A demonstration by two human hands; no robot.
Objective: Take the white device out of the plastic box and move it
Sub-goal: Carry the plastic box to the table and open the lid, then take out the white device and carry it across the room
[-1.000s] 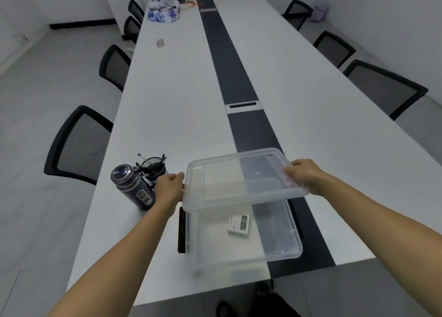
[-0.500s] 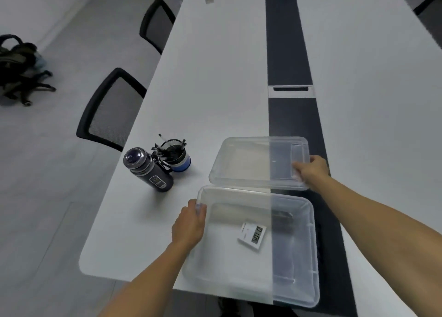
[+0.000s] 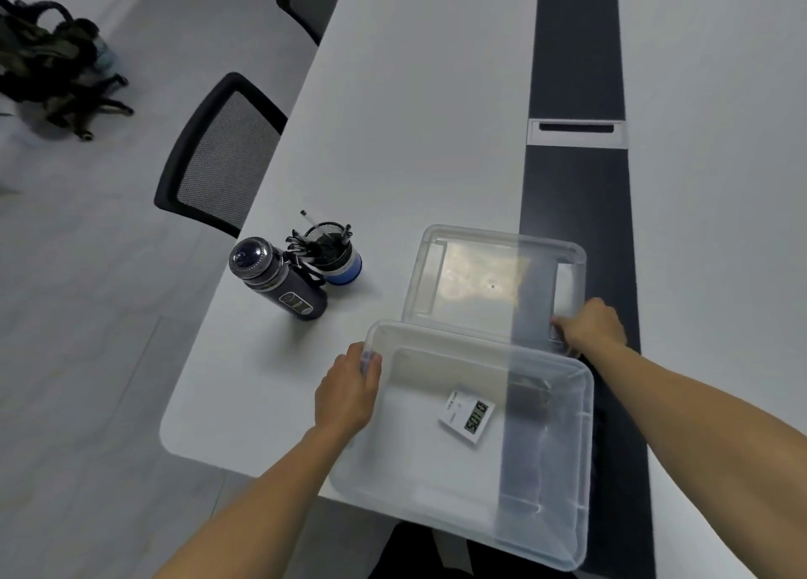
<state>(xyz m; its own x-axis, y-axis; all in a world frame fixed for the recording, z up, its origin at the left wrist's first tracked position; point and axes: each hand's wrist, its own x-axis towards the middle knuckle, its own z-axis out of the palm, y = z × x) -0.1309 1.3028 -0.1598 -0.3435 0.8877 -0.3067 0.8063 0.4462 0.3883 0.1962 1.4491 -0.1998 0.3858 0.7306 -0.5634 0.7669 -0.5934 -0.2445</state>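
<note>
The clear plastic box [image 3: 585,439] stands open at the table's near edge. On its floor lies the white device [image 3: 466,415], a small flat timer with a digital display. The box's clear lid [image 3: 476,281] lies flat on the table just behind the box. My left hand [image 3: 349,393] grips the box's far left corner, fingers curled over the rim. My right hand [image 3: 591,327] holds the near right edge of the lid, fingers curled on it.
A dark blue bottle [image 3: 279,284] and a pen cup [image 3: 332,253] stand to the left of the lid. A black strip with a cable hatch [image 3: 576,132] runs down the table. Black mesh chairs [image 3: 218,159] line the left side; a bag [image 3: 52,67] lies on the floor.
A second ago both hands held the lid above the box. The lid now lies on the table behind the box, and my left hand has moved to the box's corner.
</note>
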